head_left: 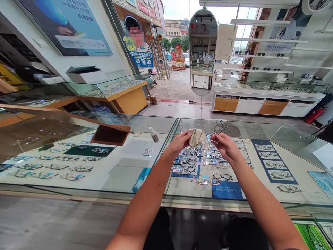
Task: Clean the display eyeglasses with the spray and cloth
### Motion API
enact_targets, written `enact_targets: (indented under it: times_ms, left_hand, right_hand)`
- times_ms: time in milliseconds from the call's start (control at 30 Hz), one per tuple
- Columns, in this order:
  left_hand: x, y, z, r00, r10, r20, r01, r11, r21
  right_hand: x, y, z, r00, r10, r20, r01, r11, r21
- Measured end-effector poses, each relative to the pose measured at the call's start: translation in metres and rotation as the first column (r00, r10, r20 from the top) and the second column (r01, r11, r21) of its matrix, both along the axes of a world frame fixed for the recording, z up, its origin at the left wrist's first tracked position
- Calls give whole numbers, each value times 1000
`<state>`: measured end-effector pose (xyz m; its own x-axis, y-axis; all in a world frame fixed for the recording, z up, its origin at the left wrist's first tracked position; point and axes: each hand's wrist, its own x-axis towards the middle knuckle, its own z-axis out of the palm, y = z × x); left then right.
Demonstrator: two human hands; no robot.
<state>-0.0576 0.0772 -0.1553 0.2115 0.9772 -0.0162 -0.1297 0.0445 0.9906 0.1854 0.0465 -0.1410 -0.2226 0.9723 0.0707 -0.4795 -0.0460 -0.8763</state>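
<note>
Glasses [219, 127], 1 dark thin-rimmed pr., are held up over the far part of the R display case [256, 187], lens rims uppermost. R hand [225, 145] pinches them low btwn. thumb & fingertips; L hand [181, 141] grips 1 bunched beige cloth [197, 138], just beside the glasses but apart from them.

Handling (my guess): v. light, slim wire-like rim, a bit springy, easily bent; lenses smooth, slippery, quick to smudge or scratch. Best hold = bridge or rim edge, fingers off the lens faces, no twisting. Cloth looks soft, limp & near weightless; any fold will do for a grip.

Counts, going outward: under the hands, many frames [186, 161] on blue backing, too overlapped to count. Nearer the front, 2 prs. by 1 blue card [227, 190]. To the R, 1 blue strip [274, 161] w/ 4 prs. in a column, plus 1 loose pr. [288, 189] near its foot. L case: 1 small spray bottle [153, 134] (white cap, label unreadable), 1 brown-framed panel [110, 134], 1 green mat [90, 150] w/ apparently 1 pr., then rows of other frames, exact no. unclear. Farther off: 1 tall oval mirror [204, 52], 1 red extinguisher [314, 115] far R.
</note>
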Motion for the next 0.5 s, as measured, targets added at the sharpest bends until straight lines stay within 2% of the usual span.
enact_targets:
  times_ms: [100,300,400,500]
  left_hand:
    - [17,-11,-2,995,-96,39,98,994,-55]
    - [32,-24,-4,975,-223,12,223,973,-64]
    - [36,-27,-4,970,-243,21,243,969,-36]
    - [43,-29,-6,978,-206,36,205,979,25]
  right_hand:
    - [-1,0,-1,1000,-11,-10,11,1000,17]
    - [-2,0,-1,999,-48,-10,48,999,15]
    - [-4,-2,-1,999,-36,-9,36,999,-3]
    - [-7,-4,-1,1000,2,-11,-2,1000,-10]
